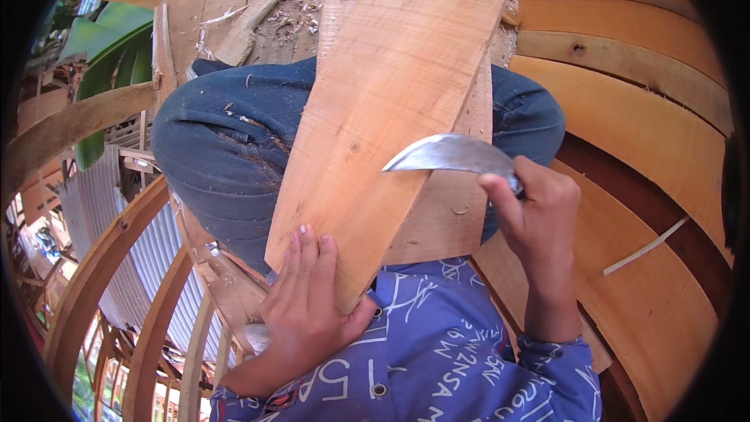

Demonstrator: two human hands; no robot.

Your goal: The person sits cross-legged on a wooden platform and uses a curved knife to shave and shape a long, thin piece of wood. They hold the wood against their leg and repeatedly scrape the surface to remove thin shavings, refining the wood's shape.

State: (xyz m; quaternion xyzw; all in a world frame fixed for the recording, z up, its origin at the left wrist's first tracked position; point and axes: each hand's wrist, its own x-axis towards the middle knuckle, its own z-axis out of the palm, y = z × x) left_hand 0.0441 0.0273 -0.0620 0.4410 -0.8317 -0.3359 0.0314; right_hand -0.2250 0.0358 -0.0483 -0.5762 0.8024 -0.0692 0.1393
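Note:
A long wide plank (375, 101) slants across my lap, its near end close to my belly. My left hand (308, 289) lies on that near end, fingers stretched over the top face and thumb at the end edge. In my right hand (539, 215) is a knife with a curved blade (449, 155), my fist wrapped round its handle. The blade is over the plank's right edge, tip pointing left; whether it touches the wood I cannot tell. Beneath the plank another board (441, 219) shows, lying across my lap.
Curved planks (625, 101) form a wall at my right, with a thin wood strip (647, 246) on them. Curved ribs (105, 266) stand at my left, corrugated sheets (160, 266) beyond. Wood shavings and a loose stick (266, 12) lie on the boards ahead.

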